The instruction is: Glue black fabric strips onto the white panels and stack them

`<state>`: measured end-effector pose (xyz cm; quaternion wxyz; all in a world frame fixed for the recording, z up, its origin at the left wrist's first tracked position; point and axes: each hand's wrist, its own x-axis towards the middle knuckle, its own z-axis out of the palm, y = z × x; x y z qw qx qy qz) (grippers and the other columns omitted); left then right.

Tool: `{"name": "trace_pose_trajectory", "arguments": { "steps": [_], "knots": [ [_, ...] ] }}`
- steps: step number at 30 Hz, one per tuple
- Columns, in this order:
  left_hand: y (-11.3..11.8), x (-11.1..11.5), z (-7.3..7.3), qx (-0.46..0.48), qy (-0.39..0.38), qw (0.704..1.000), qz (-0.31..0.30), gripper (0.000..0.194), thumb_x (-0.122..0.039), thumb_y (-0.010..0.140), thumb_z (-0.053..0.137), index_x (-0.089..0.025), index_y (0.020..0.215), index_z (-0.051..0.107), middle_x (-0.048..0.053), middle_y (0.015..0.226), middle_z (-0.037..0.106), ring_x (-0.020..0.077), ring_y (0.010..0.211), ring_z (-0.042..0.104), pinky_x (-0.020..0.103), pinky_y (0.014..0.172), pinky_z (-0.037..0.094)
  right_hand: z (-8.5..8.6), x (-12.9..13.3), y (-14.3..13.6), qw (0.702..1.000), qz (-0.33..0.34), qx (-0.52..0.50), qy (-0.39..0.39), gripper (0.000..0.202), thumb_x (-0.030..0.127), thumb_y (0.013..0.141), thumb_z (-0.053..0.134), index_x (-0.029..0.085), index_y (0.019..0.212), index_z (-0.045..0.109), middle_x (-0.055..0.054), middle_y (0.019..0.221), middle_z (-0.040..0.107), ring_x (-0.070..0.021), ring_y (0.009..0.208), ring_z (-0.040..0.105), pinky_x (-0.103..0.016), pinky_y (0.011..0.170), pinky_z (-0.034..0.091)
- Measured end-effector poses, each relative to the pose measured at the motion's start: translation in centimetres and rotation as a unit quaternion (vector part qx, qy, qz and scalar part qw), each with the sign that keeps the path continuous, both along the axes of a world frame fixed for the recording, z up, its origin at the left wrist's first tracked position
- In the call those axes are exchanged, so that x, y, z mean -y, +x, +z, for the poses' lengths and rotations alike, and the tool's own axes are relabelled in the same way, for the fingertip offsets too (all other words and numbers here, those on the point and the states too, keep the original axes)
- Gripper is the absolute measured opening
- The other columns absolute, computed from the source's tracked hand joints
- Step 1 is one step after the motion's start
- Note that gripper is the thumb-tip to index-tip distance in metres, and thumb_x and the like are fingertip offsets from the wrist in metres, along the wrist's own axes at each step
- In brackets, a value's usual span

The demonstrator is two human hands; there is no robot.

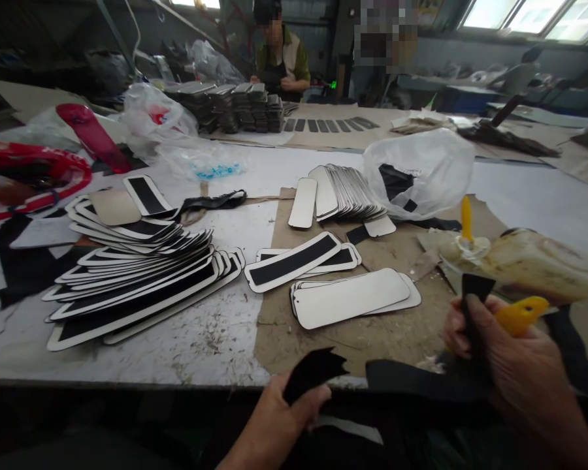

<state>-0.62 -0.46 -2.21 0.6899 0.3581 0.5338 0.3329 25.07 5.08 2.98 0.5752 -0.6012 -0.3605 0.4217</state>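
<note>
At the table's front edge, my left hand is closed on a small bunch of black fabric strips, their ends fanned out. My right hand pinches another black strip between thumb and fingers. A tool with a yellow handle is also tucked in that hand; its working end is hidden. Just beyond lie overlapping white rounded panels, plain side up. Behind them, a white-edged panel with a black strip along its middle rests on a similar one.
A large fanned stack of black-centred panels covers the left. Upright white panels stand behind, beside a clear plastic bag. At right, a yellow stick stands in a glue-stained container. A co-worker sits across the table.
</note>
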Motion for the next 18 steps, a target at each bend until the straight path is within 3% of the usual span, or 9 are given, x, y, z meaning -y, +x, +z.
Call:
{"name": "trace_pose_trajectory", "arguments": {
  "steps": [2,5,7,10,13,18],
  "knots": [
    [-1.3,-0.8,-0.3,-0.044,-0.001,0.992,0.118,0.036,-0.049,0.065,0.073,-0.016,0.073,0.061,-0.004,0.053,0.046,0.0101,0.049,0.037,0.023,0.049,0.031,0.4,-0.5,1.7,0.982,0.050,0.170,-0.067,0.027,0.047,0.069,0.071,0.022,0.069,0.061,0.000,0.052,0.053,-0.0100,0.040,0.044,-0.021,0.034,0.031],
    [-2.1,-2.9,-0.8,-0.091,0.010,0.976,0.198,0.040,-0.048,0.061,0.077,-0.016,0.080,0.061,-0.005,0.055,0.044,0.0086,0.051,0.035,0.021,0.047,0.028,0.7,-2.0,1.1,0.902,0.224,0.363,-0.072,0.034,0.052,0.073,0.063,0.021,0.062,0.059,0.000,0.049,0.051,-0.0131,0.044,0.045,-0.024,0.040,0.033],
    [-2.0,-4.5,-0.9,-0.094,0.016,0.975,0.199,0.043,-0.048,0.060,0.077,-0.015,0.081,0.062,-0.005,0.055,0.045,0.0083,0.051,0.036,0.020,0.047,0.028,0.9,-3.5,-1.1,0.837,0.352,0.418,-0.046,0.035,0.047,0.083,0.053,0.020,0.062,0.055,0.001,0.056,0.054,-0.0130,0.052,0.047,-0.025,0.049,0.035],
    [-1.4,-6.4,-1.1,-0.084,0.008,0.978,0.192,0.045,-0.048,0.058,0.078,-0.013,0.081,0.062,-0.005,0.053,0.047,0.0085,0.049,0.037,0.020,0.047,0.029,1.0,-6.2,-5.1,0.763,0.471,0.439,-0.058,0.031,0.040,0.088,0.048,0.018,0.067,0.054,0.001,0.064,0.056,-0.0119,0.058,0.047,-0.023,0.055,0.033],
    [-1.1,-7.3,-1.3,-0.084,0.004,0.982,0.171,0.040,-0.044,0.059,0.077,-0.013,0.077,0.061,-0.004,0.050,0.048,0.0089,0.046,0.038,0.021,0.046,0.030,0.7,-8.7,-8.1,0.712,0.527,0.458,-0.075,0.029,0.039,0.087,0.052,0.017,0.069,0.056,0.001,0.064,0.057,-0.0113,0.057,0.047,-0.022,0.053,0.029],
    [-1.4,-7.9,-1.5,-0.080,-0.004,0.985,0.152,0.029,-0.039,0.064,0.073,-0.015,0.068,0.059,-0.004,0.048,0.047,0.0092,0.045,0.039,0.021,0.045,0.030,-0.9,-11.4,-10.6,0.634,0.581,0.506,-0.068,0.024,0.037,0.085,0.054,0.017,0.072,0.061,-0.002,0.067,0.060,-0.0135,0.061,0.051,-0.022,0.053,0.028]
  ]
}}
